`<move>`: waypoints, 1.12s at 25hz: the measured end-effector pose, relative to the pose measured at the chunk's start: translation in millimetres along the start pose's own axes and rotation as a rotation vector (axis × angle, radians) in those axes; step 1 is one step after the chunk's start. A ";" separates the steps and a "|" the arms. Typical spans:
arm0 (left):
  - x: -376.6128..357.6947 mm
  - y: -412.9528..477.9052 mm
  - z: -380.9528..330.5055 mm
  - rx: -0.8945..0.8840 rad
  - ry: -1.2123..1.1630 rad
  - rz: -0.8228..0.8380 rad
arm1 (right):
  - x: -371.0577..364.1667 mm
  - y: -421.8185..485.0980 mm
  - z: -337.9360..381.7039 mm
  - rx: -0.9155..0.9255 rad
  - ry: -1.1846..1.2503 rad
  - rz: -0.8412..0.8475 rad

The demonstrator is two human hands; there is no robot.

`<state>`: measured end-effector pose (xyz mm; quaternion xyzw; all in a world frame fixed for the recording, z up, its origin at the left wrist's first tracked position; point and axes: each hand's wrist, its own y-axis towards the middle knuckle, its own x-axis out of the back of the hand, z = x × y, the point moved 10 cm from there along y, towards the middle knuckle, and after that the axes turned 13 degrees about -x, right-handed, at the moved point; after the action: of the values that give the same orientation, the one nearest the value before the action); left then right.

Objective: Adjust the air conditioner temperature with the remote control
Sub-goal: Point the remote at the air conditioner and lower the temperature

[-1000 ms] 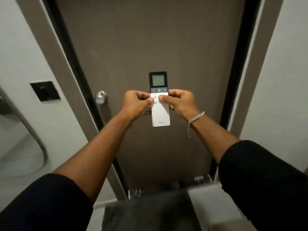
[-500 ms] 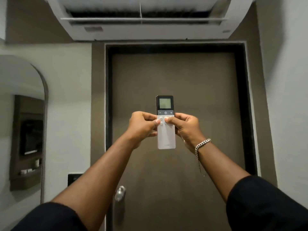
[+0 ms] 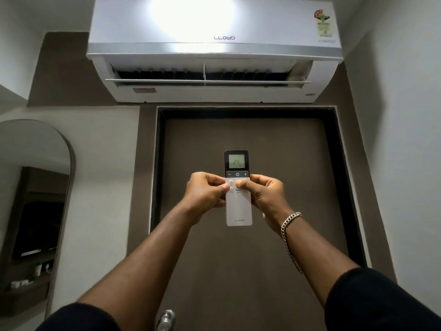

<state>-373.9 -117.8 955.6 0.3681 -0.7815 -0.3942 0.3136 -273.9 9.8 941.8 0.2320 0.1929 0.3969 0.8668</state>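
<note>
A white remote control (image 3: 238,209) with a black top and a lit screen reading 24 is held upright in front of me. My left hand (image 3: 206,195) grips its left side and my right hand (image 3: 266,195) its right side. Both thumbs rest on the round buttons below the minus, power and plus row. Above, a white wall air conditioner (image 3: 213,47) hangs over the door, its front flap open with dark vents showing.
A brown door (image 3: 250,259) in a dark frame fills the middle, its metal knob (image 3: 166,318) at the bottom edge. An arched mirror (image 3: 35,211) is on the left wall. A silver chain bracelet (image 3: 290,220) is on my right wrist.
The view has tilted upward from the door knob and lower door to the air conditioner. Both hands kept hold of the remote, which now shows 24 on its screen.
</note>
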 end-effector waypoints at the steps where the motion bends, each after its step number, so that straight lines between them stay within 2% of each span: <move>1: -0.4 1.7 -3.2 -0.004 0.000 -0.001 | 0.9 0.0 3.9 0.005 -0.002 0.002; 28: -7.8 -2.1 -15.5 -0.038 0.003 0.047 | 9.5 -2.6 6.1 0.021 0.015 -0.012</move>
<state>-357.0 -118.2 960.0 0.3443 -0.7819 -0.4010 0.3307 -263.4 14.2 943.9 0.2372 0.2049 0.3915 0.8651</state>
